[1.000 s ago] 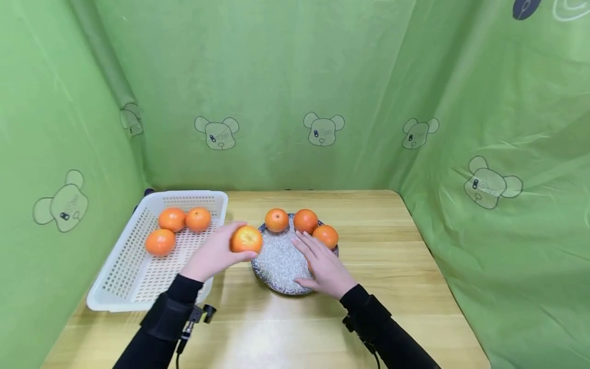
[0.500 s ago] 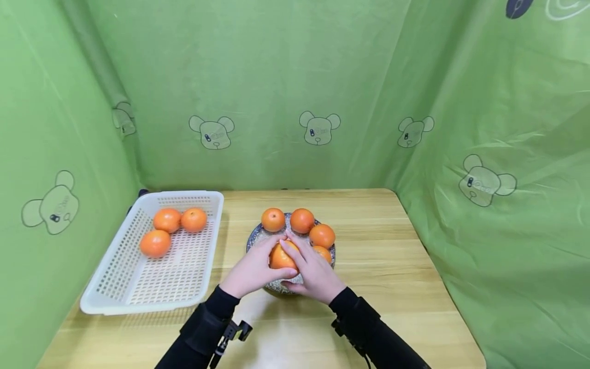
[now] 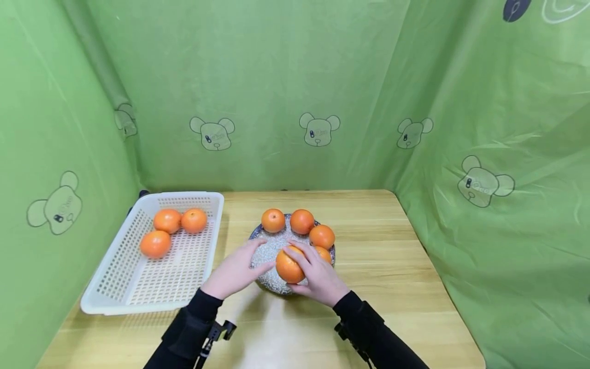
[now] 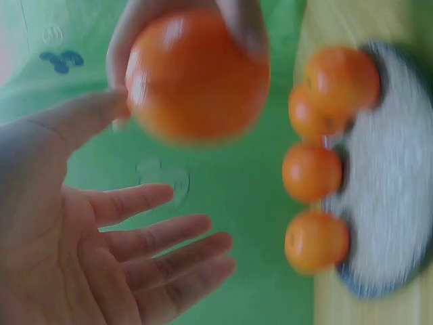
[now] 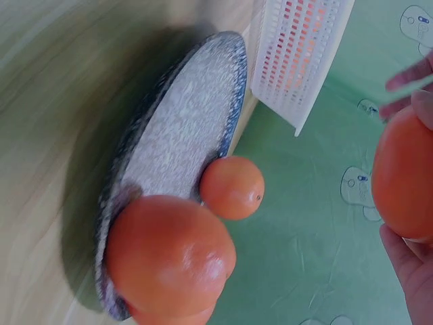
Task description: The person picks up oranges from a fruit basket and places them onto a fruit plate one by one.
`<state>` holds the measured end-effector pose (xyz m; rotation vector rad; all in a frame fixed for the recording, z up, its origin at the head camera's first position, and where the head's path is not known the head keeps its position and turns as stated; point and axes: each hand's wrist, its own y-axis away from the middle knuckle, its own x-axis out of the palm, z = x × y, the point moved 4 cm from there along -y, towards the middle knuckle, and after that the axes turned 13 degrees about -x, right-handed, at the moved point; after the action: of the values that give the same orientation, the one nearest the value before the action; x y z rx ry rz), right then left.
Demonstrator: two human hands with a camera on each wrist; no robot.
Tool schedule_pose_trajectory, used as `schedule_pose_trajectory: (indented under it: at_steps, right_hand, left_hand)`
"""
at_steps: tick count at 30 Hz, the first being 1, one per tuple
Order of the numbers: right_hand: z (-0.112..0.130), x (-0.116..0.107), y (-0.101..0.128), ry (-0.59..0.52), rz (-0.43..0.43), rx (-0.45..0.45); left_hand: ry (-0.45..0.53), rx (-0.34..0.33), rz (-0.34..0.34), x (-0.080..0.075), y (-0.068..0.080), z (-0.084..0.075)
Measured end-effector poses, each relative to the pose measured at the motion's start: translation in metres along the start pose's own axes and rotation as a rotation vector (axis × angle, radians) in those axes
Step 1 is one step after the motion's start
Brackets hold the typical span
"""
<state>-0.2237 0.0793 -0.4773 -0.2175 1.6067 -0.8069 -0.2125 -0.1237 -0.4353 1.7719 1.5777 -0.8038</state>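
Note:
My right hand [image 3: 319, 274] grips an orange [image 3: 289, 266] over the near edge of a speckled plate [image 3: 272, 249]; whether the fruit touches the plate I cannot tell. My left hand [image 3: 232, 269] lies open just left of it, fingers straight, holding nothing. Several more oranges line the plate's far and right rim, among them one at the back [image 3: 273, 220] and one at the right [image 3: 321, 236]. In the left wrist view the held orange [image 4: 196, 71] sits in fingertips above my open left palm [image 4: 101, 257]. The right wrist view shows the held orange [image 5: 404, 172] beside the plate [image 5: 183, 128].
A white perforated basket [image 3: 115, 292] stands at the left with three oranges [image 3: 168, 220] in its far end. The wooden table [image 3: 392, 287] is walled by green sheeting on the left, back and right. Bare wood lies right of the plate and along the near edge.
The left hand brought the orange from beside the basket over the plate, both hands met on it, and now the right hand alone holds it while the left has let go and opened.

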Motion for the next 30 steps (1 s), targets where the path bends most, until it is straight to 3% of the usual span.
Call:
schedule_pose_trajectory:
  at_steps: [7, 13, 17, 22, 26, 30]
  right_hand:
    - [-0.009, 0.0, 0.016, -0.017, 0.036, 0.074]
    - [-0.015, 0.002, 0.026, -0.025, 0.047, 0.087]
    - [-0.02, 0.005, 0.029, -0.022, 0.085, 0.093]
    - [-0.026, 0.011, 0.031, -0.06, 0.265, 0.124]
    - [-0.03, 0.019, 0.029, -0.112, 0.428, 0.121]
    - [-0.036, 0.026, 0.022, -0.16, 0.531, 0.141]
  left_hand:
    - [-0.176, -0.115, -0.163, -0.037, 0.011, 0.05]
    - [-0.223, -0.204, -0.191, -0.055, 0.02, 0.094]
    - [-0.252, -0.266, -0.144, -0.059, 0.023, 0.119]
    - [-0.287, -0.35, 0.009, -0.058, 0.024, 0.141]
    - [-0.311, -0.371, 0.149, -0.055, 0.023, 0.147]
    - [-0.304, -0.352, 0.212, -0.053, 0.022, 0.146]
